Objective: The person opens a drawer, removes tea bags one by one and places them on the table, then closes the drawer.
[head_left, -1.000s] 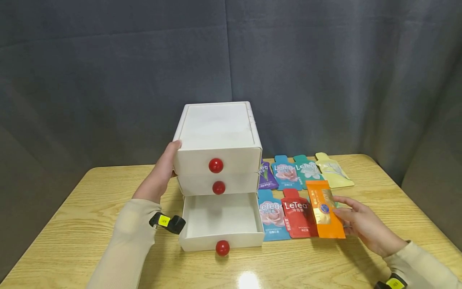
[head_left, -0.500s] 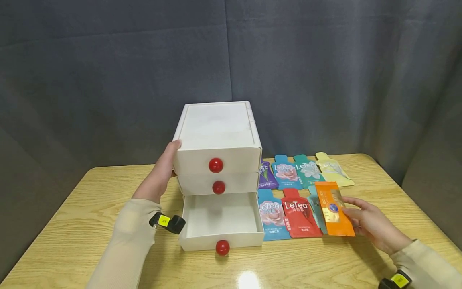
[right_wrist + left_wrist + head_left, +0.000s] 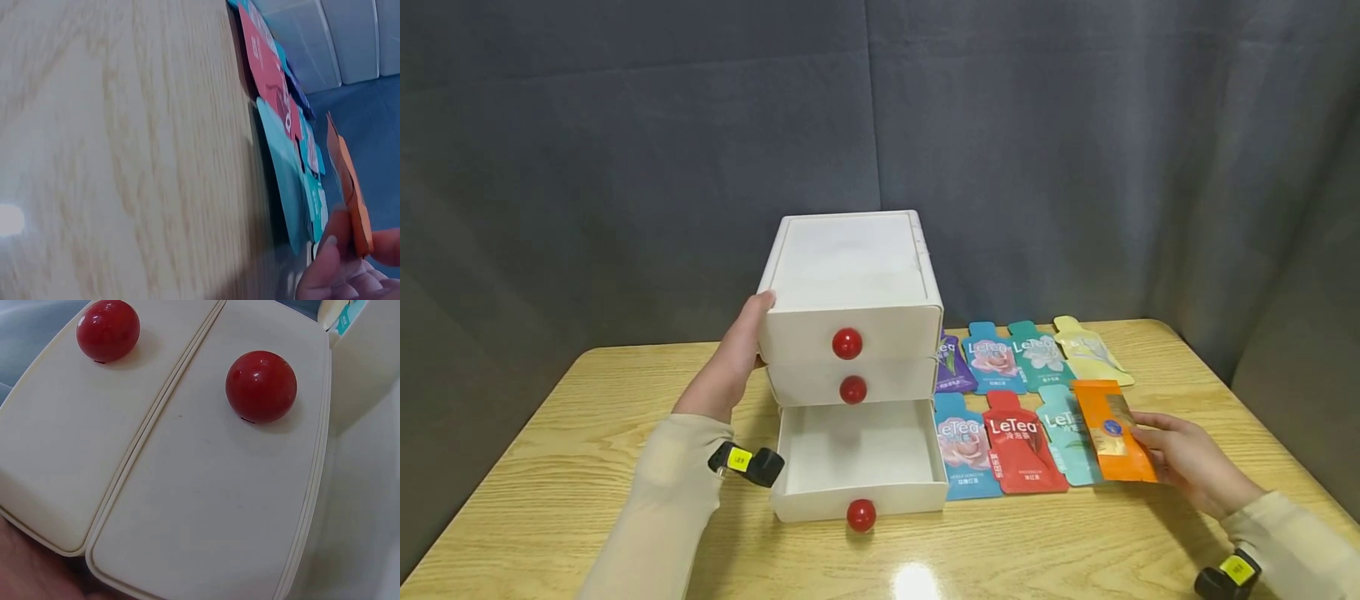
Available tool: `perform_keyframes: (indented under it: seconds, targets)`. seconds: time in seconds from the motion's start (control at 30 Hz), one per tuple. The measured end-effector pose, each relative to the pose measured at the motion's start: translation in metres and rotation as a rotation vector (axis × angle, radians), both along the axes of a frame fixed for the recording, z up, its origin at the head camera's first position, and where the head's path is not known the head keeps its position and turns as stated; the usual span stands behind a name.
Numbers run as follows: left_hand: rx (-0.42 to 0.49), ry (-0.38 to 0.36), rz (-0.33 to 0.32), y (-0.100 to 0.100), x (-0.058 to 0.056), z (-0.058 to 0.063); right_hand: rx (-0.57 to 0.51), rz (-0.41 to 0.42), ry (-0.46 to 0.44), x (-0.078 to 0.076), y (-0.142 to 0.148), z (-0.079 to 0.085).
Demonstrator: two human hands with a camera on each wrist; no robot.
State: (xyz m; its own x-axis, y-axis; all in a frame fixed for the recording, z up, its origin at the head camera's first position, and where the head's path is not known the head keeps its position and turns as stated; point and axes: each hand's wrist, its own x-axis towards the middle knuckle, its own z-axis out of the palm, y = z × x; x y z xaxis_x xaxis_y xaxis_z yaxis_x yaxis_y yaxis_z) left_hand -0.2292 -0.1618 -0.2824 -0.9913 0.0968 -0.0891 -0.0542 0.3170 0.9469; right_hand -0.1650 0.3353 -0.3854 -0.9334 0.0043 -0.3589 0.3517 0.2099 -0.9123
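Observation:
A white drawer unit (image 3: 853, 262) with red knobs stands mid-table; its bottom drawer (image 3: 861, 450) is pulled out, with nothing in it. My left hand (image 3: 730, 358) rests against the unit's left side, thumb at the top front corner and the other fingers hidden. In the left wrist view, part of that hand (image 3: 28, 569) lies beside the upper two drawer fronts. My right hand (image 3: 1187, 458) pinches an orange tea packet (image 3: 1112, 429) at its right edge, raised over the table. That packet overlaps a mint-green LeTea pouch (image 3: 1067, 433); a red pouch (image 3: 1022, 442) lies left of it.
Beside the drawer lies a blue pouch (image 3: 964, 446). Behind are purple (image 3: 953, 365), blue (image 3: 994, 358), green (image 3: 1040, 357) and yellow (image 3: 1090, 350) pouches in a row. A dark curtain (image 3: 1060, 167) hangs behind the wooden table (image 3: 617, 450).
My right hand has moved to the right with the orange tea packet, uncovering the red pouch and much of the mint-green one. My left hand has stayed on the drawer unit.

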Motion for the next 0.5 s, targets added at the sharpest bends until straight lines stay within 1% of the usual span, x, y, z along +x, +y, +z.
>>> perform_keyframes:
  seconds: [0.27, 0.5]
  targets:
    - [-0.005, 0.005, 0.0, 0.0, 0.001, 0.0, 0.134, -0.014, -0.012, -0.004, 0.017, -0.005]
    - [-0.003, 0.008, 0.002, 0.0, 0.001, 0.0, 0.2, -0.006, -0.021, -0.006, 0.026, -0.006]
